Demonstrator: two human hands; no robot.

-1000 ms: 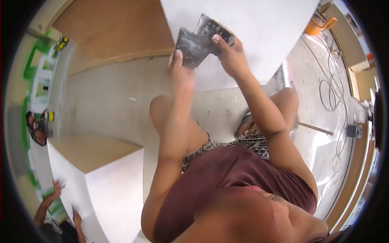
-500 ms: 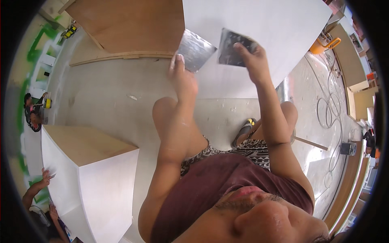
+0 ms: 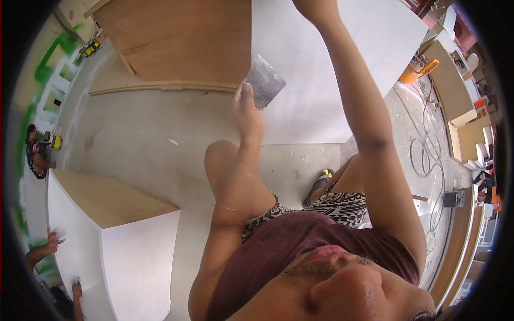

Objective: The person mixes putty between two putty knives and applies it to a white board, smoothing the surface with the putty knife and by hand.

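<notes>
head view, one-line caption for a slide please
Seated person's left hand holds a metal scraper blade against a white panel while the right hand reaches up it.

The left hand holds a metal scraper blade against the white panel; the right hand reaches higher up it.

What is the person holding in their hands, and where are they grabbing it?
The left hand holds a flat metal scraper blade by its lower edge, fingers at the corner nearest the hand. The right hand reaches up past the picture's top edge, so whether it holds anything cannot be told.
</notes>
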